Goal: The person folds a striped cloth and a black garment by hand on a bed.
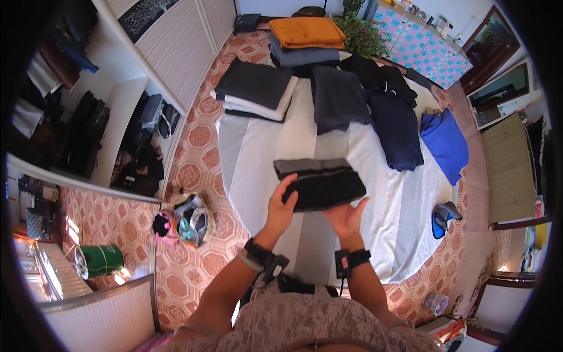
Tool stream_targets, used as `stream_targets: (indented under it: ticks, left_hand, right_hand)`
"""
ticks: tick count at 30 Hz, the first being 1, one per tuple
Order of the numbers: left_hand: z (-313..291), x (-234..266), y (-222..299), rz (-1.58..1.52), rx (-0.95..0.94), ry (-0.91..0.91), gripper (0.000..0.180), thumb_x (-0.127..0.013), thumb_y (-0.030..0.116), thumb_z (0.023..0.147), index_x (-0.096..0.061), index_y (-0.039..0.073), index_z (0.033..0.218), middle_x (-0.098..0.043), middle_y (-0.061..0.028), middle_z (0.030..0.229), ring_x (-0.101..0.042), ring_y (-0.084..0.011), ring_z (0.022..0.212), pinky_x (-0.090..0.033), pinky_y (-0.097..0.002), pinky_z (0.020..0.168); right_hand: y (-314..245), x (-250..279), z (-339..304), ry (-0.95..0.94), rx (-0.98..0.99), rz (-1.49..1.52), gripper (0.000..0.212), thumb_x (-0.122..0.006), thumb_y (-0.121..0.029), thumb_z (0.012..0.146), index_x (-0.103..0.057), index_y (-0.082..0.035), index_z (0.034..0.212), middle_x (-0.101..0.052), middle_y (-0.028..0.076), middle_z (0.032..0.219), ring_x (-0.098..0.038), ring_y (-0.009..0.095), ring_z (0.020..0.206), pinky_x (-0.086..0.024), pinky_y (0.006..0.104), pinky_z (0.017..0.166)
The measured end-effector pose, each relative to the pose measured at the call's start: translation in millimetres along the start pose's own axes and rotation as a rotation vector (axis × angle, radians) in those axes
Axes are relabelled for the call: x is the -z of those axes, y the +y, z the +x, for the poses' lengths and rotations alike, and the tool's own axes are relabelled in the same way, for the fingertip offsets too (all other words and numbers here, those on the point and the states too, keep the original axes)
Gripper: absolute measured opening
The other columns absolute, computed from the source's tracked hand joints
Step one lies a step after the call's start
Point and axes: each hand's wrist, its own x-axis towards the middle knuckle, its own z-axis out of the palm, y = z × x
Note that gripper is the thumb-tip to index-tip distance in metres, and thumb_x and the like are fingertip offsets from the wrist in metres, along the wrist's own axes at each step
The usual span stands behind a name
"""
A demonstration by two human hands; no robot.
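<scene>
A folded black cloth garment with a grey band point(325, 185) is held between my two hands over the near part of the round bed. My left hand point(281, 205) grips its left edge, the fingers lying against the black side. My right hand point(346, 218) supports the near right edge from below; its thumb sticks out to the right and its other fingers are hidden beneath the cloth. The white and grey striped sheet point(258, 158) spreads below. Beyond the held piece lie dark grey folded trousers point(337, 100) and navy folded trousers point(397, 135).
A stack of dark and white folded clothes point(252, 88) lies far left, an orange folded cloth point(308, 32) on another pile behind. A blue garment point(446, 141) rests at the right edge. Left stand an open wardrobe point(126, 108) and a bag of clothes point(196, 220) on the floor.
</scene>
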Motion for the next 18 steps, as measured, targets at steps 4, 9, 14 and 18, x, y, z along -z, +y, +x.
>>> stream_targets:
  ticks: [4, 9, 14, 18]
  left_hand:
    - [21.5, 31.1, 30.3, -0.001, 0.016, -0.114, 0.038, -0.049, -0.002, 0.08, -0.046, 0.0, 0.118, -0.052, -0.0072, 0.115, -0.043, -0.0142, 0.11, -0.032, -0.0266, 0.094]
    - [62.6, 104.3, 25.2, 0.234, -0.136, -0.393, 0.039, -0.053, 0.006, 0.081, -0.047, 0.005, 0.119, -0.048, -0.0126, 0.12, -0.045, -0.0258, 0.112, -0.032, -0.0329, 0.095]
    - [44.4, 132.5, -38.4, 1.112, -0.089, -0.444, 0.052, -0.056, 0.025, 0.074, -0.042, 0.017, 0.124, -0.031, -0.0077, 0.134, -0.024, -0.0302, 0.125, -0.017, -0.0551, 0.098]
    - [41.0, 133.2, -51.1, 1.185, -0.133, -0.408, 0.049, -0.054, 0.029, 0.076, -0.043, 0.019, 0.123, -0.032, -0.0058, 0.134, -0.027, -0.0286, 0.124, -0.019, -0.0541, 0.098]
  right_hand:
    - [45.2, -36.0, 47.3, 0.375, 0.099, 0.033, 0.042, -0.054, -0.031, 0.082, -0.048, -0.012, 0.119, -0.054, 0.004, 0.116, -0.05, 0.023, 0.105, -0.037, 0.0397, 0.092]
    - [-23.1, -127.8, 124.2, 0.229, 0.276, -0.092, 0.037, -0.055, -0.016, 0.079, -0.05, -0.001, 0.112, -0.056, 0.01, 0.111, -0.053, 0.024, 0.102, -0.041, 0.0366, 0.092]
    - [-105.3, -221.3, 235.5, 0.039, 0.346, -0.287, 0.037, -0.057, -0.016, 0.078, -0.051, -0.003, 0.112, -0.057, 0.01, 0.11, -0.054, 0.024, 0.101, -0.041, 0.0363, 0.092]
    - [-135.4, -264.9, 322.4, -0.067, 0.499, -0.297, 0.035, -0.056, -0.016, 0.08, -0.051, -0.001, 0.111, -0.055, 0.013, 0.112, -0.052, 0.026, 0.104, -0.041, 0.0395, 0.091]
